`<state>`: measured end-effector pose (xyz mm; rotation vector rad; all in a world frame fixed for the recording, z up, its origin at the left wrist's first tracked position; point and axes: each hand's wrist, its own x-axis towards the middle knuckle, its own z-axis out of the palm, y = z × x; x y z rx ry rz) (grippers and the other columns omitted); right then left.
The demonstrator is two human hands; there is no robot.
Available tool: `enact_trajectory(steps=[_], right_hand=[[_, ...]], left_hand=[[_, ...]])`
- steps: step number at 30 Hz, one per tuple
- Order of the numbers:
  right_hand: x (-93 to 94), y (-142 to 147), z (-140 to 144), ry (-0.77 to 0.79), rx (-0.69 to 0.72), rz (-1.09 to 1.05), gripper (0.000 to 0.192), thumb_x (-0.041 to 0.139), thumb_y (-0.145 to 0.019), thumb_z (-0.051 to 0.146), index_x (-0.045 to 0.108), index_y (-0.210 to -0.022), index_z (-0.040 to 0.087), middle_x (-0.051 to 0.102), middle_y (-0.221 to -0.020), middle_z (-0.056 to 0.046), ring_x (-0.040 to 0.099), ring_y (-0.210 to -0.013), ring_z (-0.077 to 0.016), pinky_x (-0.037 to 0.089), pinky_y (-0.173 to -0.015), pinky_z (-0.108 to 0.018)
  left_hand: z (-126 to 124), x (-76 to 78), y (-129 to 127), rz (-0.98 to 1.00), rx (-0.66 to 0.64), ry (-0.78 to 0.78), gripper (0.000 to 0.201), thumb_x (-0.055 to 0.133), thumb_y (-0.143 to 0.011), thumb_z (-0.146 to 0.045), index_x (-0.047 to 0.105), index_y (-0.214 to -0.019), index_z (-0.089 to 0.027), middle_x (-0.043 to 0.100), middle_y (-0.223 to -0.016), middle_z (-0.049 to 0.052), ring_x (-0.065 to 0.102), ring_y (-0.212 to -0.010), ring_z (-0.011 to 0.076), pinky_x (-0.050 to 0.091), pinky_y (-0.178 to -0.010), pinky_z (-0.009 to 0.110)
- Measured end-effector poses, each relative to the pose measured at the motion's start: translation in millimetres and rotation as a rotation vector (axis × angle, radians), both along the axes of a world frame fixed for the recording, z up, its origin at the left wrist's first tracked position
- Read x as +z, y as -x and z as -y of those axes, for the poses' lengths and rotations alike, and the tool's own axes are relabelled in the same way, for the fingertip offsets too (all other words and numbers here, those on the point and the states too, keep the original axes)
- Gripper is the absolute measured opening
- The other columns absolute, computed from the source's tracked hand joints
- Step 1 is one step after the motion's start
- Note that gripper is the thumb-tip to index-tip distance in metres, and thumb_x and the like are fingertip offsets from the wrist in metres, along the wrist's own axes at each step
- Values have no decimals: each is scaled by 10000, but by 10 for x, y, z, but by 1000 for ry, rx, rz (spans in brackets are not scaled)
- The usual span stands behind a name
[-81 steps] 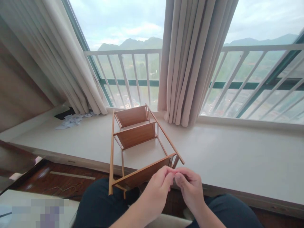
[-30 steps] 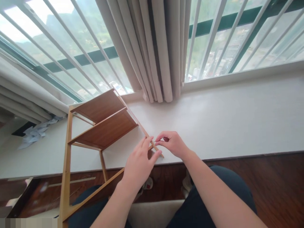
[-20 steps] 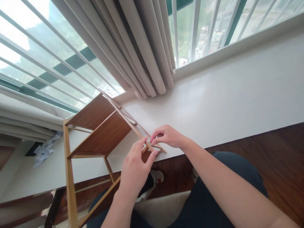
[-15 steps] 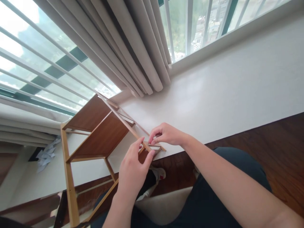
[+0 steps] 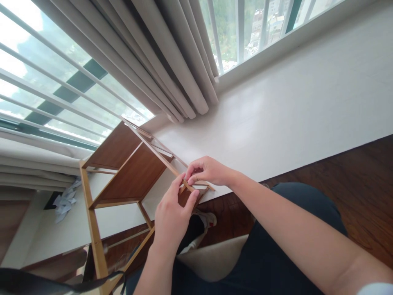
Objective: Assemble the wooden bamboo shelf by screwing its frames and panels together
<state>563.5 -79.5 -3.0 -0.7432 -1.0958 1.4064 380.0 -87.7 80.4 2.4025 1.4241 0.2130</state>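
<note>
A wooden shelf rack (image 5: 132,178) with flat brown panels and slim light-wood rails leans beside me, partly over the white ledge. My left hand (image 5: 172,213) is around the near end of one of its rails, thumb on one side and fingers on the other. Just right of it, my right hand (image 5: 210,171) pinches thumb and fingertips together against the same rail. Whatever sits in that pinch is too small and covered to make out.
The white ledge (image 5: 276,110) runs below barred windows and a grey curtain (image 5: 172,61). Crumpled pale paper or plastic (image 5: 66,203) lies at left. A black strap (image 5: 61,284) crosses the lower left. Dark wooden floor (image 5: 362,184) and a shoe (image 5: 208,218) show below.
My right hand has moved left and now meets the rail beside my left fingers. The left hand keeps its place on the rack. The view has shifted slightly, and the black strap shows more.
</note>
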Motion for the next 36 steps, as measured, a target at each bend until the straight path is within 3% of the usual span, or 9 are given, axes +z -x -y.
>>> enact_trajectory(steps=[4,9,19,21,26,29,36], right_hand=[[-28,89,2,74,1,-144,155,824,-692,238,724,-771,150,720,-736,-7,656,-719,-146,517,-747,-284],[-77,135,29,83,-24,-117,203,848,-677,279,710,-726,138,689,-689,-3,610,-679,-131,471,-670,-257],[-208,303,39,163,-113,-186,454,883,-637,513,628,-709,145,525,-551,56,386,-516,-75,276,-498,-217],[-194,309,45,163,-117,-167,499,864,-641,573,588,-688,160,476,-536,71,354,-509,-75,255,-489,-218],[-130,279,80,42,-114,-108,499,783,-741,612,534,-699,183,520,-640,41,453,-628,-114,347,-575,-230],[-119,225,95,1,-105,-17,494,792,-738,598,535,-682,180,479,-640,47,411,-634,-110,321,-573,-227],[-210,236,88,67,-133,-36,522,812,-696,617,553,-660,166,458,-601,54,359,-593,-95,268,-534,-225]], left_hand=[[7,20,-14,-21,16,-7,501,590,-912,-534,579,-1357,-303,721,-1237,46,709,-1042,260,555,-864,383],[-1,12,-1,-21,10,-5,525,592,-911,-532,561,-1381,-299,707,-1270,53,703,-1042,260,545,-879,395],[28,-4,-23,-4,-13,-40,483,565,-930,-511,573,-1353,-279,706,-1266,59,687,-1095,258,530,-903,379],[42,0,-34,-17,-10,-63,458,556,-937,-501,581,-1334,-275,712,-1247,58,688,-1093,259,528,-890,369],[56,9,-41,-37,-22,-95,392,559,-936,-486,618,-1267,-285,738,-1155,35,697,-1043,243,521,-850,342],[50,5,-38,-33,-25,-100,384,558,-930,-496,641,-1234,-276,742,-1129,37,697,-1020,236,517,-842,334],[48,21,-43,-2,-43,-82,346,547,-941,-493,670,-1176,-271,743,-1107,31,691,-1010,225,510,-846,320]])
